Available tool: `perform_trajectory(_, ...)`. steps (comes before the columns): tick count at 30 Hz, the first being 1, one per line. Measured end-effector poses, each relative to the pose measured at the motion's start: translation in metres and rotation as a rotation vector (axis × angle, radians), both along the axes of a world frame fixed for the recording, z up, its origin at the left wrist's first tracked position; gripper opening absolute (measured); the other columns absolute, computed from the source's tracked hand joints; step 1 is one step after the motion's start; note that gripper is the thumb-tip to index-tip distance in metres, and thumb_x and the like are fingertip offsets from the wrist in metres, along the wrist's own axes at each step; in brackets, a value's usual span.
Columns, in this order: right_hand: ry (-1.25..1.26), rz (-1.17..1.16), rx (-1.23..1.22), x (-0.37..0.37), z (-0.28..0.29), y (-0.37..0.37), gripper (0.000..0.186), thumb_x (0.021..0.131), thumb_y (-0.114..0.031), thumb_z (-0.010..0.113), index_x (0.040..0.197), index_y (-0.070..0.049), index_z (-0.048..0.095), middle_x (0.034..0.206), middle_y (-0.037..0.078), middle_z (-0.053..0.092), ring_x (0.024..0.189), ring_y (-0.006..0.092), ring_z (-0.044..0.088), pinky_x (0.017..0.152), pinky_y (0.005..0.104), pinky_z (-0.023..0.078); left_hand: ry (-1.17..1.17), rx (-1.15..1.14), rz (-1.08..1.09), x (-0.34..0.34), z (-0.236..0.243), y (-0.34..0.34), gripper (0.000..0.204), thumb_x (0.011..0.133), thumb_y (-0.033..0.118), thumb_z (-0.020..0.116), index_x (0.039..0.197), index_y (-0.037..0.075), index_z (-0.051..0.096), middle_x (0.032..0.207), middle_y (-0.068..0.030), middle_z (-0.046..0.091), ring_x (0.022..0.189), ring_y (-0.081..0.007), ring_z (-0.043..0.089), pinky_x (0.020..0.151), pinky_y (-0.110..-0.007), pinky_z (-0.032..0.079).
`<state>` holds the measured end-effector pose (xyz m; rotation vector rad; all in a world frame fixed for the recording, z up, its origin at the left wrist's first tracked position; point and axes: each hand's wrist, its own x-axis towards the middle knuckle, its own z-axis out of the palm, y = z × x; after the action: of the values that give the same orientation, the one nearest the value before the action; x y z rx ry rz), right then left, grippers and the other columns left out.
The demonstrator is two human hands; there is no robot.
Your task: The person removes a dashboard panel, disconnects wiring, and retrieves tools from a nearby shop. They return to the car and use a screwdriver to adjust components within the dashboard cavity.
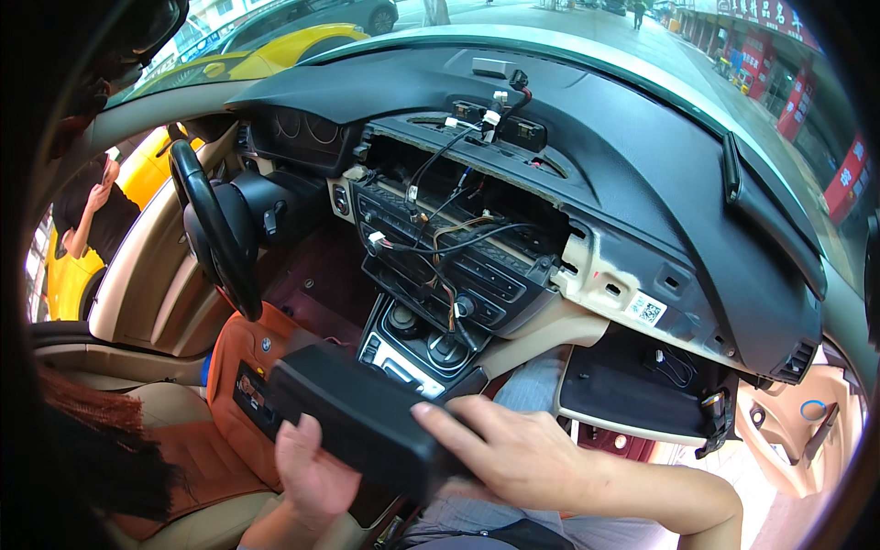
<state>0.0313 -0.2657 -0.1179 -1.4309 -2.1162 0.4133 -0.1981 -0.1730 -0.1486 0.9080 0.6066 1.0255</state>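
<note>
Right hand (513, 451) closed round right end of black box (362, 411) — left hand (316, 472) at its lower edge, can't tell if gripping.

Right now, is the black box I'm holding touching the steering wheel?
Apart. In the head view, the black box is clear of the steering wheel, with orange cover showing between them.

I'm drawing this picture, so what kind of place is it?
It looks like the front inside of a car: there's a steering wheel on the left, a wide dark dashboard under the windshield, and an orange and tan seat.
</note>
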Motion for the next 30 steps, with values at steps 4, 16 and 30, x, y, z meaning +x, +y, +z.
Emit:
perform_trajectory(4, 0.041, -0.013, 0.263, 0.063, 0.025, 0.042, 0.063, 0.081, -0.023, 0.080, 0.134, 0.000, 0.055, 0.127, 0.019, 0.060, 0.117, 0.0354, 0.060, 0.098, 0.0462, 0.050, -0.046, -0.173, 0.096, -0.040, 0.012, 0.037, 0.063, 0.098, 0.033, 0.048, 0.152, 0.003, 0.034, 0.142, -0.0204, 0.053, 0.125, -0.0319, 0.060, 0.105, -0.049, 0.052)
perform_trajectory(16, -0.498, -0.259, 0.585, 0.178, 0.058, 0.257, 0.093, 0.079, -0.022, 0.082, 0.152, -0.001, 0.030, 0.115, 0.023, 0.064, 0.106, 0.0379, 0.064, 0.093, 0.0447, 0.054, 0.511, -0.064, -0.013, -0.083, 0.006, 0.102, 0.037, 0.099, 0.020, 0.053, 0.124, -0.007, 0.056, 0.105, -0.0178, 0.072, 0.088, -0.0250, 0.074, 0.076, -0.036, 0.064)
perform_trajectory(30, -0.029, -0.442, 0.206, 0.199, 0.084, 0.225, 0.018, 0.095, -0.003, 0.065, 0.111, 0.000, 0.057, 0.093, 0.013, 0.073, 0.102, 0.0217, 0.074, 0.089, 0.0328, 0.057, 0.607, -0.118, -0.091, -0.193, 0.000, 0.120, 0.047, 0.084, 0.023, 0.077, 0.112, -0.013, 0.064, 0.101, -0.0190, 0.073, 0.087, -0.0271, 0.074, 0.081, -0.038, 0.061)
